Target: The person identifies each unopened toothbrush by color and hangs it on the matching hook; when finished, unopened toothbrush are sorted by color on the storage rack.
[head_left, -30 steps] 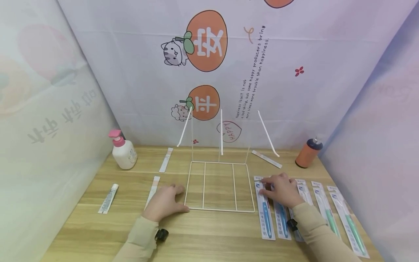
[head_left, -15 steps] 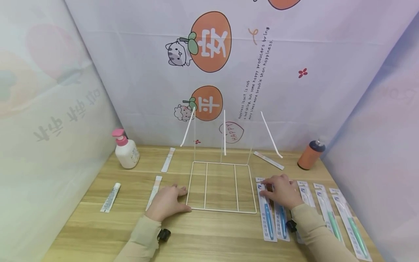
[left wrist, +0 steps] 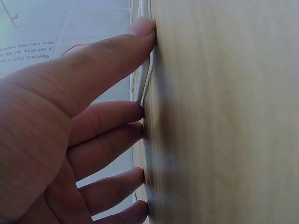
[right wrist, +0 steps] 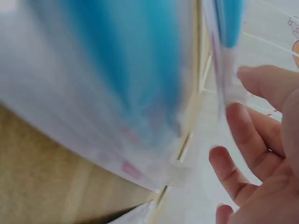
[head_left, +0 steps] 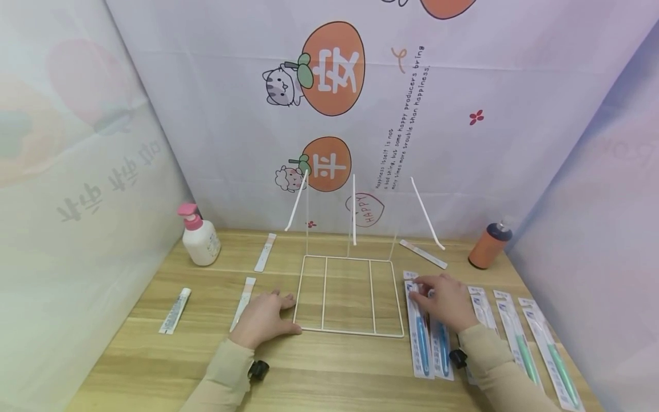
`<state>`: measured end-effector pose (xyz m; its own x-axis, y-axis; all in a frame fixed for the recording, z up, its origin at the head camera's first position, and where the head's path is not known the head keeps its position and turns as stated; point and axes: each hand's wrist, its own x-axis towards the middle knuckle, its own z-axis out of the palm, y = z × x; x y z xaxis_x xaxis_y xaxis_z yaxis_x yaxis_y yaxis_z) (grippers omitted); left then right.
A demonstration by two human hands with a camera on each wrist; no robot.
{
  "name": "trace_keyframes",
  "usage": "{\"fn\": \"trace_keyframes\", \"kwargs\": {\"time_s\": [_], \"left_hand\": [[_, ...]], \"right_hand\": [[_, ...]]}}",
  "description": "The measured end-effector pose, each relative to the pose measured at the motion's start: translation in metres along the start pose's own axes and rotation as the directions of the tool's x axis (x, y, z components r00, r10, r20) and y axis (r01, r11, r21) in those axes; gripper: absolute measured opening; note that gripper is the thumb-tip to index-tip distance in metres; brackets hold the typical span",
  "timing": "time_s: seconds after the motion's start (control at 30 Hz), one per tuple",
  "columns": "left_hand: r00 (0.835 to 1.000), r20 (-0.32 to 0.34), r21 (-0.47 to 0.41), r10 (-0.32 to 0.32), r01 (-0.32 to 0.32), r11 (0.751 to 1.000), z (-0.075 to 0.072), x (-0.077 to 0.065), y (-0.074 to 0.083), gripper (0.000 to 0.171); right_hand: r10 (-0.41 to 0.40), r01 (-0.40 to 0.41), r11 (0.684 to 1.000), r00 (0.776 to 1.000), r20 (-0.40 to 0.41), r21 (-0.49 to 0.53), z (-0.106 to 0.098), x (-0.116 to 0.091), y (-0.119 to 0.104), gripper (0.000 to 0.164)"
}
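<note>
My left hand [head_left: 262,319] rests on the wood table at the left front corner of a white wire rack [head_left: 350,332]. Its thumb touches the wire, and the fingers are spread and relaxed in the left wrist view. My right hand [head_left: 449,300] pinches the upper part of the leftmost packaged toothbrush [head_left: 421,343], blue-handled, between thumb and forefinger [right wrist: 239,116]. The right wrist view shows the other fingers loose. A second blue packaged toothbrush [head_left: 443,349] lies beneath this hand. The right hand and sleeve partly cover the packs beside it.
More packaged toothbrushes, some with green handles [head_left: 561,372], lie to the right. A pink-topped pump bottle [head_left: 202,243] and toothpaste tube [head_left: 175,311] stand and lie left. An orange bottle [head_left: 488,246] stands back right. Slim white strips [head_left: 265,252] lie around the rack, whose three prongs [head_left: 427,214] jut forward.
The leftmost toothbrush pack has shifted slightly under my right fingers, which have closed on it. My left hand stays at the rack corner. The head view has shifted a little.
</note>
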<state>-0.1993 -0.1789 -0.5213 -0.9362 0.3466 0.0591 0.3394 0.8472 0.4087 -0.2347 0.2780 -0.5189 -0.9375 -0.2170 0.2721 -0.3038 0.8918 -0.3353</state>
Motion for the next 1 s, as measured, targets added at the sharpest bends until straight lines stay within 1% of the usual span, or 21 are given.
{"fn": "trace_keyframes", "kwargs": {"time_s": [0.13,0.27,0.37,0.43,0.53,0.6,0.7,0.77,0.87,0.93,1.0], "left_hand": [[1.0,-0.004,0.0,0.003,-0.003,1.0,0.0,0.0,0.0,0.073],[1.0,0.0,-0.002,0.002,-0.002,1.0,-0.001,-0.001,0.0,0.073],[1.0,0.007,0.001,-0.001,0.001,1.0,-0.001,-0.001,0.001,0.074],[1.0,0.01,0.003,-0.004,0.004,1.0,-0.001,-0.001,0.001,0.075],[1.0,0.013,0.002,-0.011,0.011,1.0,-0.002,-0.001,0.002,0.074],[1.0,0.013,0.0,-0.012,0.012,1.0,-0.002,-0.002,0.002,0.073],[1.0,0.013,-0.005,-0.014,0.014,1.0,-0.003,-0.002,0.003,0.072],[1.0,0.012,-0.01,-0.013,0.013,1.0,-0.003,-0.002,0.004,0.072],[1.0,0.011,-0.014,-0.012,0.012,1.0,-0.003,-0.002,0.004,0.072],[1.0,0.009,-0.014,-0.01,0.01,1.0,-0.003,-0.002,0.004,0.072],[1.0,0.008,-0.012,-0.008,0.008,1.0,-0.002,-0.002,0.004,0.072]], "right_hand": [[-0.059,0.064,0.997,0.992,-0.109,0.04,-0.004,-0.001,-0.007,0.036],[-0.08,0.101,0.99,0.976,-0.202,0.095,-0.01,-0.003,-0.02,0.037],[-0.11,0.147,0.983,0.952,-0.286,0.11,-0.017,-0.002,-0.034,0.04],[-0.144,0.186,0.978,0.926,-0.348,0.089,-0.024,-0.001,-0.046,0.042],[-0.23,0.283,0.957,0.873,-0.431,0.063,-0.034,0.002,-0.067,0.046],[-0.292,0.362,0.931,0.824,-0.486,0.053,-0.041,0.003,-0.082,0.045],[-0.358,0.469,0.881,0.751,-0.555,0.066,-0.052,0.004,-0.107,0.039],[-0.382,0.522,0.85,0.704,-0.599,0.071,-0.06,0.003,-0.124,0.038],[-0.409,0.59,0.804,0.642,-0.648,0.078,-0.075,0.001,-0.15,0.041],[-0.427,0.637,0.768,0.589,-0.685,0.068,-0.084,0.0,-0.166,0.04],[-0.446,0.671,0.74,0.544,-0.711,0.05,-0.092,-0.002,-0.181,0.039]]}}
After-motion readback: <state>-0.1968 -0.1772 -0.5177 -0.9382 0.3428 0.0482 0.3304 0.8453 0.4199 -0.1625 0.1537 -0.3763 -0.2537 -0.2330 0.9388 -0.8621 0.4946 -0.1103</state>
